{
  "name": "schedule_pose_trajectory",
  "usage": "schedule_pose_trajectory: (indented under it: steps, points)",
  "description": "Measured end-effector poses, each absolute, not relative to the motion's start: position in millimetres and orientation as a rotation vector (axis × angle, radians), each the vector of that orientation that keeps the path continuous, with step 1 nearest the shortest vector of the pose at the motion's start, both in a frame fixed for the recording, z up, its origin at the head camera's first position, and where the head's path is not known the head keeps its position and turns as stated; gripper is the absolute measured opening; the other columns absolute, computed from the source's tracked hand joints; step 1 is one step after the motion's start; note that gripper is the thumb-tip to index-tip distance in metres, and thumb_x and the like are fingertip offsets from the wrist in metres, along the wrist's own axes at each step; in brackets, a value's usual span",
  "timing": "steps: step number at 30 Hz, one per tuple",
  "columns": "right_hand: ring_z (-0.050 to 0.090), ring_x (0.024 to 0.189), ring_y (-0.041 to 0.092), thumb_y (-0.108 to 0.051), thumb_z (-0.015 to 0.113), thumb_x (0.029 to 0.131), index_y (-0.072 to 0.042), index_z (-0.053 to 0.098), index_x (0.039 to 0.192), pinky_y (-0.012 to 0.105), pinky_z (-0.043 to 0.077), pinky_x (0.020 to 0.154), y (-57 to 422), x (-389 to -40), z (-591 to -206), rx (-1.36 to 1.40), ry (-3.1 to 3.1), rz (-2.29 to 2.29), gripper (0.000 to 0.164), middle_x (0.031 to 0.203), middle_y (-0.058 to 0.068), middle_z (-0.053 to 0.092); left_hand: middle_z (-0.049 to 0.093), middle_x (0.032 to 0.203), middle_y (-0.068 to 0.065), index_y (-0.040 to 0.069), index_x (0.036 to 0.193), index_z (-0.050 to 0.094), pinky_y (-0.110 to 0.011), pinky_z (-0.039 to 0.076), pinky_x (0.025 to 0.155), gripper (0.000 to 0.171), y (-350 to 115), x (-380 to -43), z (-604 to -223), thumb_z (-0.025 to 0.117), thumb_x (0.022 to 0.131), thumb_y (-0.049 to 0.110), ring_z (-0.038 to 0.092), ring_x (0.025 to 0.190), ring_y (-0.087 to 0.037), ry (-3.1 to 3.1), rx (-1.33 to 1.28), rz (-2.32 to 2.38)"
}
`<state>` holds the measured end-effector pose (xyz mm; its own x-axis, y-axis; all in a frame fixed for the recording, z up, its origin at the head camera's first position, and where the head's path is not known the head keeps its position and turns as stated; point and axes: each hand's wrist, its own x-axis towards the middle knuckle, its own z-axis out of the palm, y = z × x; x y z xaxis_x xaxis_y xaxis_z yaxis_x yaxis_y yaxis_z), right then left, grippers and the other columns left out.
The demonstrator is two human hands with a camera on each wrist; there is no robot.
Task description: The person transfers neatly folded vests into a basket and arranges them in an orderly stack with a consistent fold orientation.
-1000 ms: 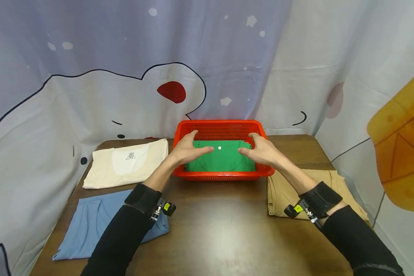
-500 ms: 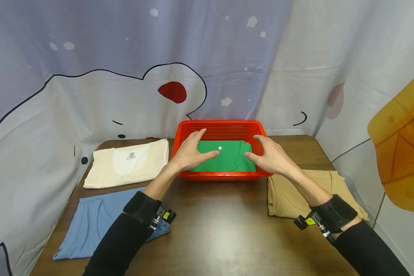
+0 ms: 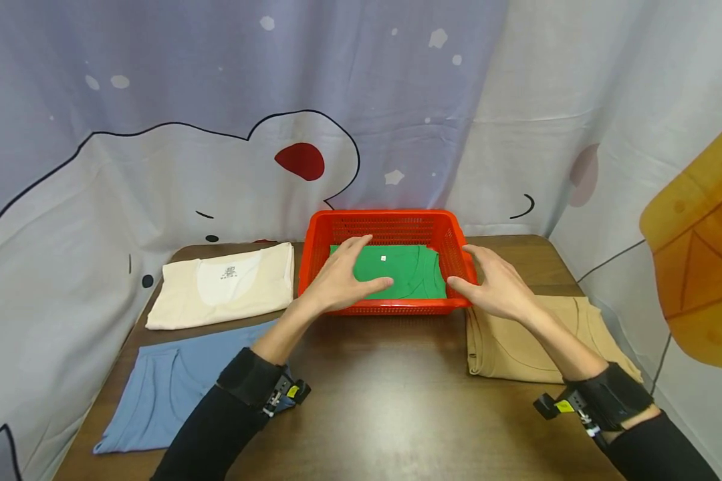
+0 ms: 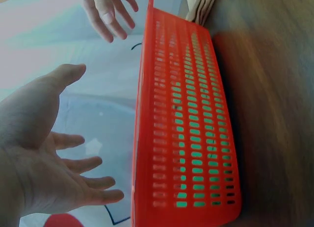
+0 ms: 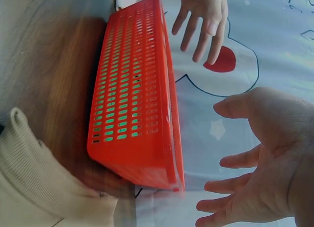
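A red plastic basket (image 3: pixel 391 307) stands at the back middle of the table, with a folded green shirt (image 3: pixel 406 270) lying inside it. My left hand (image 3: pixel 343 277) hovers over the basket's front left part, thumb and fingers spread and holding nothing. Over the basket's right rim is my right hand (image 3: pixel 496 280), also spread and holding nothing. In the left wrist view the left hand (image 4: pixel 54 158) is above the slotted basket wall (image 4: pixel 191 129). The right wrist view has the right hand (image 5: pixel 265 163) likewise above the rim, apart from it.
A folded cream shirt (image 3: pixel 222 284) lies left of the basket, and a folded blue garment (image 3: pixel 162 394) is in front of it, partly under the left forearm. A folded tan garment (image 3: pixel 517 347) lies to the right, below the right arm. A printed curtain (image 3: pixel 216 174) hangs behind the table.
My right hand has moved to the right, from over the green shirt to the basket's right rim. My left hand has shifted slightly right. The basket and garments have stayed put.
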<state>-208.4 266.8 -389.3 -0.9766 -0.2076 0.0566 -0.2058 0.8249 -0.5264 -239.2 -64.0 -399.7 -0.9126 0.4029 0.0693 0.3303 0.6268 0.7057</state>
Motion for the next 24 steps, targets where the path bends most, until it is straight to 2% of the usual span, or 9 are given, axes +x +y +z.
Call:
schedule_pose_trajectory:
  steps: [7,12,20,24]
  points:
    - [0.043,0.162,0.053,-0.046,0.073,0.107,-0.003,0.043,0.170,0.077,0.035,0.129,283.9,-195.4,-396.6,-0.289,3.020,-0.889,0.082,0.175,0.027,0.046,0.039,0.182,-0.011,0.020,0.177,0.039,-0.066,0.042,0.133,0.096,-42.0,-226.6,-405.5,0.083,0.098,0.053,0.040,0.168,-0.038,2.750,0.712,1.197]
    - [0.041,0.163,0.054,-0.047,0.073,0.107,-0.006,0.042,0.172,0.079,0.035,0.128,298.7,-185.2,-399.9,-0.267,3.027,-0.909,0.083,0.176,0.027,0.044,0.039,0.182,-0.009,0.023,0.177,0.039,-0.067,0.038,0.135,0.096,-26.8,-219.4,-408.2,0.082,0.098,0.056,0.038,0.169,-0.038,2.750,0.751,1.183]
    - [0.037,0.163,0.059,-0.050,0.069,0.110,-0.004,0.038,0.173,0.082,0.033,0.126,329.5,-176.7,-397.0,-0.207,3.028,-0.887,0.084,0.177,0.032,0.040,0.041,0.181,-0.006,0.023,0.176,0.040,-0.064,0.039,0.135,0.092,0.1,-209.6,-408.4,0.081,0.100,0.054,0.040,0.168,-0.036,2.702,0.911,1.167]
    - [0.039,0.160,0.061,-0.052,0.068,0.111,-0.004,0.035,0.175,0.083,0.037,0.121,349.7,-172.5,-396.8,-0.166,3.032,-0.860,0.086,0.178,0.033,0.038,0.038,0.183,-0.005,0.025,0.176,0.039,-0.062,0.040,0.135,0.090,18.8,-202.0,-407.8,0.078,0.102,0.056,0.039,0.169,-0.034,2.665,0.972,1.156]
